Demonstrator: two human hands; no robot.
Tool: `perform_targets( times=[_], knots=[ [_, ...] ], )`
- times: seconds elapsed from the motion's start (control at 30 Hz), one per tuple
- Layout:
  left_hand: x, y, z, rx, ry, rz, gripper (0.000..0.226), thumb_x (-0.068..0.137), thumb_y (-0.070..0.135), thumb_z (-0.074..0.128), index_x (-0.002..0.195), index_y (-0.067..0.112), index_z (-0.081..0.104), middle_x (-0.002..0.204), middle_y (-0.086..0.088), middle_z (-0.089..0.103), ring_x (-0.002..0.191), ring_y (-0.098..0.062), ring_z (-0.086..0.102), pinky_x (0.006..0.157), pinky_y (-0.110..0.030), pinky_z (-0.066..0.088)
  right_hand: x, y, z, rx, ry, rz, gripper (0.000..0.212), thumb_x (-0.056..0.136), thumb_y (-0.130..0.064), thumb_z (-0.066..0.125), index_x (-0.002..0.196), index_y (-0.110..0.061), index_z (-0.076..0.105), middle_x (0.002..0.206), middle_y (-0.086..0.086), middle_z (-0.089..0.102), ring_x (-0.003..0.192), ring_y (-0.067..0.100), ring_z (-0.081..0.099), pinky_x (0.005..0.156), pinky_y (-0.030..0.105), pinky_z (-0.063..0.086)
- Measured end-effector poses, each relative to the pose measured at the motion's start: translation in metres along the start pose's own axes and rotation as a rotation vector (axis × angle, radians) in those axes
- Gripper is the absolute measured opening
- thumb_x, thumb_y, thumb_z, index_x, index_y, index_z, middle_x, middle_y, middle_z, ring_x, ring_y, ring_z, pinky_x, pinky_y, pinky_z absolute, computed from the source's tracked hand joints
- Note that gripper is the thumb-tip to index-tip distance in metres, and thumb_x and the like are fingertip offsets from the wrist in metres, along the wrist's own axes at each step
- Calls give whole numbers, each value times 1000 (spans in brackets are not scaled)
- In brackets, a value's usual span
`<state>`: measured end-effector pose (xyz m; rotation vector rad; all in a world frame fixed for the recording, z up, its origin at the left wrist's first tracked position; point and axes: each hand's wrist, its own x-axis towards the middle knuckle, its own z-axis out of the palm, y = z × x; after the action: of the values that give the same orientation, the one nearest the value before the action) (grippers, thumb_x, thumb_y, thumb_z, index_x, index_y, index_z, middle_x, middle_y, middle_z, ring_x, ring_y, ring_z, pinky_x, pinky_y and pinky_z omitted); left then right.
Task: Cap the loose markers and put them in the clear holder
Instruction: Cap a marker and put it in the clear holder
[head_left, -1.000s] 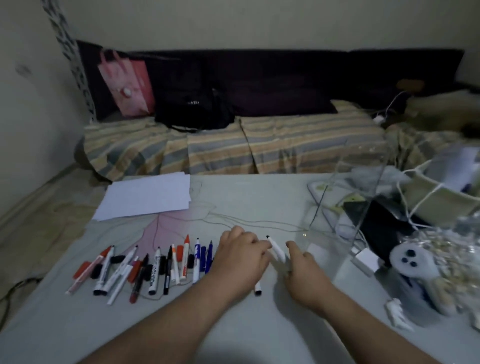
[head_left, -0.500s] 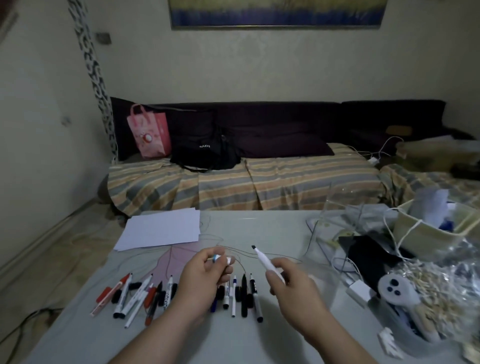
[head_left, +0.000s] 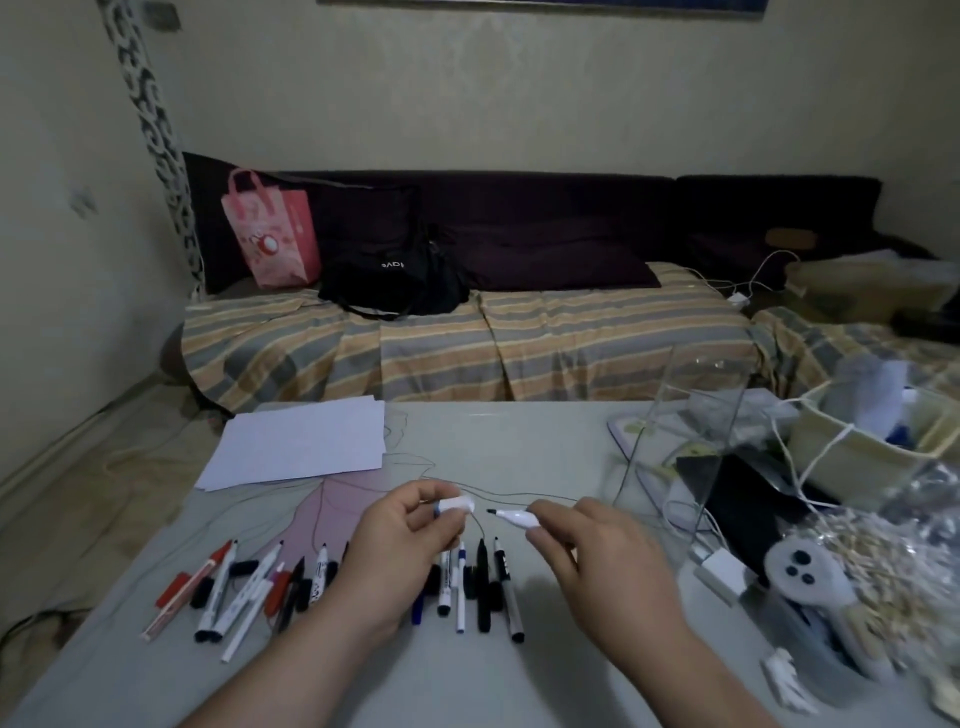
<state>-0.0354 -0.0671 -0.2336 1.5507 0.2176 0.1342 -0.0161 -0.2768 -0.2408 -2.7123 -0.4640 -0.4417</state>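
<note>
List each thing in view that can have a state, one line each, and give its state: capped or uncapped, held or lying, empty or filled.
White marker: uncapped, held by the right hand.
Cap: off, pinched by the left hand, apart from the tip.
Markers on the table: lying loose, many uncapped.
Clear holder: upright, no markers visible inside.

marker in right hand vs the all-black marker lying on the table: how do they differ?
The white marker is pinched in the right hand, off the table; the black marker lies loose in the row. The white marker points left at the cap in the left hand; the black marker points away. Both have bare tips.
</note>
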Motion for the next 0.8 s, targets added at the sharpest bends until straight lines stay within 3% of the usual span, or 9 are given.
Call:
perform_targets(
  times=[0.1,0.23,0.43,0.5,0.57,0.63,0.7,0.8],
  knots=[
    [-3,4,-1,65,3,36,15,90,9,72,98,22,72,95,-4,78,88,-25,72,88,-38,58,-1,-3,-1,-24,49,2,39,92,-69,29,109,-48,56,80,-14,50,81,15,56,66,37,50],
    [-8,5,-4,213,-54,105,19,88,8,73,94,26,74,94,5,78,88,-13,73,77,-21,55,-1,-7,3,-35,36,-18,44,92,-72,22,113,-51,55,81,-16,49,83,14,54,68,35,47],
    [-14,1,-5,536,-87,294,13,90,24,70,96,35,70,80,15,71,72,0,63,66,-12,46,0,-12,11,-124,94,-100,29,88,-68,42,103,-49,58,74,-14,52,71,17,55,53,35,46],
    [-12,-2,-8,786,-146,457,11,98,39,57,107,40,63,90,21,66,83,3,58,71,-14,43,2,-15,10,-143,114,-148,23,86,-64,51,97,-45,59,72,-12,51,67,17,53,51,33,42],
    [-9,-3,-11,971,-218,521,25,102,52,36,115,42,55,102,23,59,95,3,51,81,-20,44,4,-17,9,-160,134,-188,22,86,-63,55,92,-42,58,70,-11,50,65,17,53,51,32,41],
    [-7,-1,-12,1036,-214,549,33,100,57,22,111,40,49,99,19,53,93,0,47,81,-29,45,7,-19,5,-159,145,-205,28,89,-65,48,87,-39,56,68,-11,50,64,16,53,50,32,40],
    [-5,4,-11,1051,-186,608,32,100,55,19,104,38,46,94,17,48,89,-4,45,77,-33,46,13,-23,-2,-139,142,-213,36,92,-67,38,86,-37,55,67,-11,51,63,15,52,48,32,38],
    [-1,15,-7,1009,-159,677,21,104,47,25,98,37,43,89,17,45,85,-6,44,74,-32,44,23,-30,-17,-166,149,-227,32,87,-63,40,85,-36,56,68,-11,53,63,16,53,48,31,32]
  ],
)
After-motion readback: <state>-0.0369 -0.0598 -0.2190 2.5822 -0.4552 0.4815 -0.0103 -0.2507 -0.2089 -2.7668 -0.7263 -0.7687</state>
